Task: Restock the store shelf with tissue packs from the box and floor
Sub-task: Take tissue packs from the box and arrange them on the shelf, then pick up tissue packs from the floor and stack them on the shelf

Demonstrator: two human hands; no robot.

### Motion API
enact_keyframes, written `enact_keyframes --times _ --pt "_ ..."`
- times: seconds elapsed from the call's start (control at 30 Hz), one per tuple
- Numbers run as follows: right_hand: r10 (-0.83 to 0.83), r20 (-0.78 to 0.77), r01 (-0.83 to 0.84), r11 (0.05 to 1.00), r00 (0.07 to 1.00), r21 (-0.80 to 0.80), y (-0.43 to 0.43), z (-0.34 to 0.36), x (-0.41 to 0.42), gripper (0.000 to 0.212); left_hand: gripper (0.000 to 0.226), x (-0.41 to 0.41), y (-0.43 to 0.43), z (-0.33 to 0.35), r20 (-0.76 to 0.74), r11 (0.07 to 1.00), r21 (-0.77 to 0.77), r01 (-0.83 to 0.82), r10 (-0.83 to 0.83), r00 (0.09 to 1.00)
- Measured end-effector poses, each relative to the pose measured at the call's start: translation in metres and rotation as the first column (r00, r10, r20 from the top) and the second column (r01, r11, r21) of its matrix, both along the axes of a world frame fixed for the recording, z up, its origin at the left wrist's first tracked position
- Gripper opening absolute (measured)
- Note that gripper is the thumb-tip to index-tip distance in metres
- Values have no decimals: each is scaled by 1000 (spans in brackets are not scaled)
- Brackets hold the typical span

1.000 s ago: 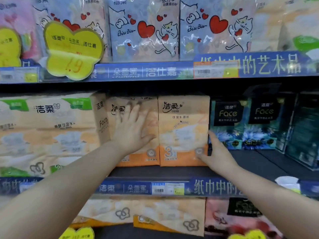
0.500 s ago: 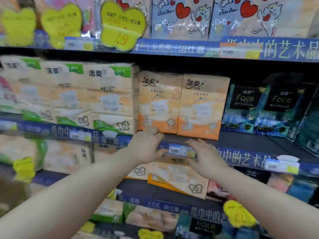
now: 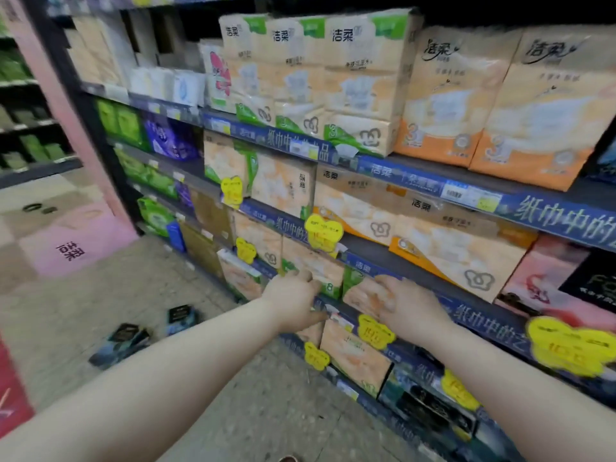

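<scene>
Two orange tissue packs (image 3: 436, 95) stand side by side on the store shelf (image 3: 383, 170) at the upper right. Two dark tissue packs (image 3: 123, 341) lie on the floor to the left of the shelving. My left hand (image 3: 293, 301) hangs in front of a lower shelf edge with its fingers loosely bent and nothing in it. My right hand (image 3: 410, 308) is a little to its right, fingers relaxed and spread before a peach pack (image 3: 360, 291), holding nothing. The picture is blurred by motion, so I cannot tell whether either hand touches the shelf.
Green-and-cream packs (image 3: 313, 71) fill the shelf left of the orange ones. Yellow price tags (image 3: 323, 231) hang off the shelf edges. A pink floor sticker (image 3: 71, 248) lies at the aisle's far end. A red surface (image 3: 13, 391) sits at the left edge.
Both hands have left the orange packs and dropped past the shelf edge to a lower shelf. The view has swung down and left, bringing the floor and its dark packs into sight.
</scene>
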State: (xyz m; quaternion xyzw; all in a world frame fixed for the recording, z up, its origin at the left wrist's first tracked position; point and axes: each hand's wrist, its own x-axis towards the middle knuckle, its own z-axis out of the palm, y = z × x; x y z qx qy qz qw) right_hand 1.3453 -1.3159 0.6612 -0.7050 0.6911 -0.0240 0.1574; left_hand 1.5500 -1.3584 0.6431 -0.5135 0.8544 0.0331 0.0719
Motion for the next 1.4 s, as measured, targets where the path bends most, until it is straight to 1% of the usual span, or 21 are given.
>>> enact_keyframes --times 0.2,0.33,0.4,0.53,0.6,0.7,0.8,0.93,1.1,1.3,1.4 --pt "151 30 -153 985 988 80 4 -20 62 61 66 77 41 -41 29 972 92 -217 215 976" --pt "262 -62 -254 961 963 109 -11 -28 117 59 64 135 56 -59 21 931 138 -337 338 941" --pt "318 -66 -307 942 946 138 -24 -34 154 60 63 169 60 -67 15 902 159 -400 403 915" --pt "427 -20 -417 890 904 183 -48 -52 238 57 65 250 63 -90 30 815 216 -537 544 838" --pt "480 -30 -464 860 877 212 -61 -64 282 56 66 296 59 -102 43 759 247 -602 612 790" --pt "517 -53 -488 834 854 257 -86 -77 341 55 65 360 48 -117 38 679 293 -674 696 717" --pt "532 -59 -498 821 844 280 -111 -90 390 57 65 416 33 -127 33 629 328 -705 738 674" --pt "518 -26 -475 802 855 363 -138 -113 433 58 65 468 18 -140 45 570 372 -732 777 628" --pt "508 -15 -452 779 861 435 -175 -137 465 56 63 495 -5 -161 109 530 441 -724 769 630" --pt "495 21 -437 746 869 503 -240 -171 501 56 62 525 -47 -189 140 465 502 -729 788 599" --pt "483 39 -427 730 875 534 -285 -193 520 57 63 546 -74 -204 192 408 523 -748 799 570"
